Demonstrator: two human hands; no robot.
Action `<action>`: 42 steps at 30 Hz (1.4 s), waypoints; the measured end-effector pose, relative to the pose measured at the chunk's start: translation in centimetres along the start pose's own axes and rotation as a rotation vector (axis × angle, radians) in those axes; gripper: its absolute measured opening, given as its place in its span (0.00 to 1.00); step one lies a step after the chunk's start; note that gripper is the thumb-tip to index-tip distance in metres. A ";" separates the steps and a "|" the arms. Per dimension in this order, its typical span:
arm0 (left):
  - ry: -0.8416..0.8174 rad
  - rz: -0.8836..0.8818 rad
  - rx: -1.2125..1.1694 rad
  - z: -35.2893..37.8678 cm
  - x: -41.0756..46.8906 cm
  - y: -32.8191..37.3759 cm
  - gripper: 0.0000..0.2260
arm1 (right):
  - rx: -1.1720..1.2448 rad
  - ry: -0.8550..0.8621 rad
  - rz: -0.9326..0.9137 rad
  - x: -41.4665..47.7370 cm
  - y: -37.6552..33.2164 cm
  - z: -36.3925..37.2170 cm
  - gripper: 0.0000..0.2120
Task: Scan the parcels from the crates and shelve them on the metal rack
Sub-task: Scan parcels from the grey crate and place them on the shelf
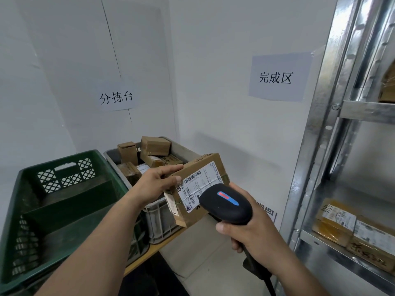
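My left hand (155,184) grips a brown cardboard parcel (196,174) by its left edge, its white barcode label facing me. My right hand (250,229) holds a black handheld scanner (226,205) by the handle, its head right in front of the label and covering the label's lower right part. A red and blue light strip shows on top of the scanner. Behind the parcel a grey crate (183,149) holds several small cardboard parcels (155,145). The metal rack (333,116) stands at the right.
A dark green crate (64,210) sits left of the grey one, both on a wooden table (147,256). Taped parcels (350,227) lie on the rack's lower shelf and one shows on the upper shelf. Paper signs hang on the white walls.
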State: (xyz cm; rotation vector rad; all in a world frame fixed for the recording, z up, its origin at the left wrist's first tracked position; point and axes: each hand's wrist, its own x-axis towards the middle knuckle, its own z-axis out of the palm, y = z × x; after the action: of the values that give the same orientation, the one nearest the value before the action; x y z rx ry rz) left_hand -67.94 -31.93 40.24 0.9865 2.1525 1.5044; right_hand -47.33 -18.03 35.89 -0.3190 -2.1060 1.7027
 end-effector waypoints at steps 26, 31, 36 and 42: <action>0.016 0.011 0.021 0.9 -0.7 0.8 0.17 | 0.007 0.065 0.040 -1.0 -0.2 -0.8 0.40; 0.042 -0.010 -0.019 1.7 -1.0 0.6 0.18 | 0.039 0.150 0.017 -0.8 0.3 -1.1 0.35; 0.179 -0.109 -0.231 4.4 -2.0 -0.4 0.18 | 0.053 0.266 0.058 -0.4 1.1 -1.3 0.39; 0.315 -0.235 -0.420 8.7 -3.6 -1.3 0.19 | 0.025 0.354 0.068 0.0 1.8 -1.4 0.44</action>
State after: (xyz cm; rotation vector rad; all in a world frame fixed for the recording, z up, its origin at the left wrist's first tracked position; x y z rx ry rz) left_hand -60.45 -28.82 35.29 0.3626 1.9314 1.9773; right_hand -46.83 -16.40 34.34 -0.6409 -1.8317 1.5728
